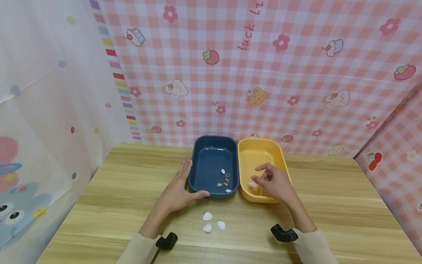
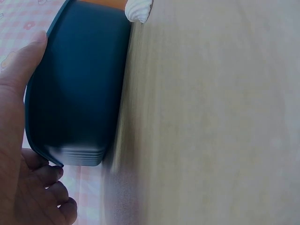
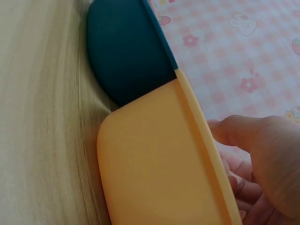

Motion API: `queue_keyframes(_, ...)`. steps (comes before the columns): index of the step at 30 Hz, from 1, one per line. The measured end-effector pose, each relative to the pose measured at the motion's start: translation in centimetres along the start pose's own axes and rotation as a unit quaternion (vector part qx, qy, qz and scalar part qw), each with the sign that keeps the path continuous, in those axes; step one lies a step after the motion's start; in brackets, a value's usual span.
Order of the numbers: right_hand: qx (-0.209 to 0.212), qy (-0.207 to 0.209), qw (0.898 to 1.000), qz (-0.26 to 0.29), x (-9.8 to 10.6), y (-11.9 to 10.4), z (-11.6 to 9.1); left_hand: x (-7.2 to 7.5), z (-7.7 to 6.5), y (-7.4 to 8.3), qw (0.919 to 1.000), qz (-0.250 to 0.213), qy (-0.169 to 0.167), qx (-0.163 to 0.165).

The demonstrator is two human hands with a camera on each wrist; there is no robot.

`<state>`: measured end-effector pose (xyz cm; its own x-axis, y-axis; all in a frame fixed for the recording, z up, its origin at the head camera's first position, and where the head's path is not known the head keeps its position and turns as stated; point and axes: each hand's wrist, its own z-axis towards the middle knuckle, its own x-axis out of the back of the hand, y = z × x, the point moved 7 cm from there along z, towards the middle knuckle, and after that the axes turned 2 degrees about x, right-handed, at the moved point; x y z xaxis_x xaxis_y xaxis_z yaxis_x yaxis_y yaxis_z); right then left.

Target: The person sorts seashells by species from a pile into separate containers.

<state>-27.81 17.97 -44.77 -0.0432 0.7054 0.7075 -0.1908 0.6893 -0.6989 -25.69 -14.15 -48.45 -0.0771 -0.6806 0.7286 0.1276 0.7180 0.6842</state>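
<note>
My left hand [image 1: 176,192] holds the near left corner of a dark blue tray [image 1: 214,143], its thumb on the near rim and its fingers along the left side. Several small shells [image 1: 226,180] lie inside, near the right wall. Over the yellow tray [image 1: 285,167] hovers my right hand [image 1: 273,181], with thumb and index finger apart and nothing pinched. A pale shell [image 1: 251,185] shows just below those fingertips; whether it touches the tray floor I cannot tell. In the right wrist view, the yellow tray's wall [image 3: 154,159] hides part of that hand.
Three white shells, among them a front one [image 1: 207,228], lie on the wooden table [image 1: 108,205] in front of the trays. The trays stand side by side near the back edge, before a pink checked cloth [image 1: 197,121]. A white curtain [image 1: 49,110] hangs at left.
</note>
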Motion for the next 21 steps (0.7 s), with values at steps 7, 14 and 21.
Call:
queue_keyframes(7,0.034,0.0,0.999,0.013,-0.2,-1.5,-1.0,0.0,-0.1,0.1,1.0,0.001,-0.003,0.002)
queue_keyframes(14,0.051,-0.017,0.999,0.003,-0.8,-3.2,-2.4,0.1,-0.1,0.1,1.0,0.003,-0.001,0.0)
queue_keyframes(21,0.096,-0.027,0.995,0.019,-1.4,-4.7,-3.6,0.0,0.0,0.2,1.0,0.001,-0.001,-0.001)
